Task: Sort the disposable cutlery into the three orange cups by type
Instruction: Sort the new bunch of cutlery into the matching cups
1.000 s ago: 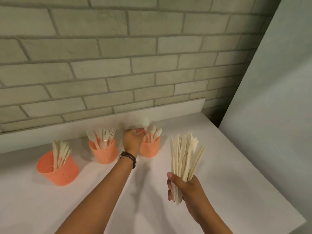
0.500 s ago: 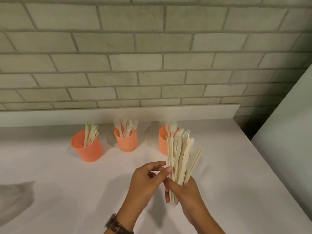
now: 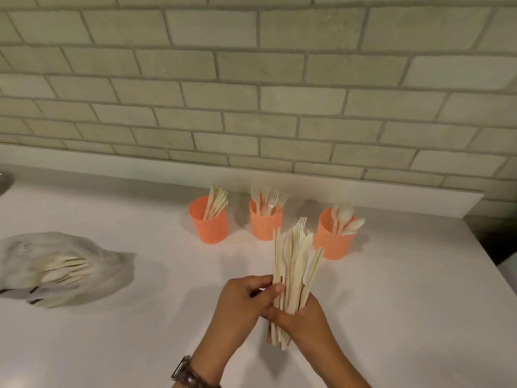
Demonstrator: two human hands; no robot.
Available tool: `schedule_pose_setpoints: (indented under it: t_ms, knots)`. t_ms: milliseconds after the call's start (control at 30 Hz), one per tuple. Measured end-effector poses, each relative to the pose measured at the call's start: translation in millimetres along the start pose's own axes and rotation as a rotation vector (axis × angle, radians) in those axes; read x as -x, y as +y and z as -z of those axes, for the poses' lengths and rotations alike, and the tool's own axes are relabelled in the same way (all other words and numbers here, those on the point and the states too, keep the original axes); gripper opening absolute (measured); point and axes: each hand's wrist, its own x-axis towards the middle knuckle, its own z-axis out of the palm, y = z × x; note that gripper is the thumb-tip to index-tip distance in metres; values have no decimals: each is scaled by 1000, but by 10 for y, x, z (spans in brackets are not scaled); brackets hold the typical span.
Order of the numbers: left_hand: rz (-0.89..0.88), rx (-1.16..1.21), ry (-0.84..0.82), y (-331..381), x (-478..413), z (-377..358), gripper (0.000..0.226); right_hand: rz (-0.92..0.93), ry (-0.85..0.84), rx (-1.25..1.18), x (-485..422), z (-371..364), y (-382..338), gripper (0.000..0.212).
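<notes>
While the right hand (image 3: 305, 326) grips the cutlery bundle (image 3: 293, 261), left hand (image 3: 243, 303) pinches its edge; orange cups (image 3: 265, 226) behind

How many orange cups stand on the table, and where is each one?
3, in a row near the wall: the left cup holds knives, the middle cup forks, the right cup spoons, partly behind the held cutlery bundle. No other seems hidden.

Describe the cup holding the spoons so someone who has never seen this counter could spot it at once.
Below the brick wall, three orange cups stand in a row on the white counter. Take the cup at the right end. It alone holds spoons with rounded bowls; the middle cup holds forks and the left cup knives.
</notes>
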Motion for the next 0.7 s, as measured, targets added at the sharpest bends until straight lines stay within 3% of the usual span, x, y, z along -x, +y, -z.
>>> schedule_pose_setpoints:
  t_ms: [100, 200, 300, 433, 567, 700]
  knots:
    - [-25, -66, 4, 14, -3, 87, 17, -6, -14, 0, -18, -40, -22, 37]
    - [-26, -50, 8, 20, -45, 205, 16, -24, -17, -33, -58, -57, -20, 19]
    - [-56, 59, 40, 75, -151, 356, 16, -25, 35, -46, -116, -36, 0, 23]
    - [-156, 108, 276, 176, -524, 687, 17, -26, 72, -78, -165, -12, -2, 29]
    - [-245, -34, 517, 238, -1116, 1071, 13, -31, 125, -60, -187, 33, 63, 33]
    - [-249, -170, 606, 210, -1617, 1310, 17, -35, 144, -63, -228, 41, 86, 27]
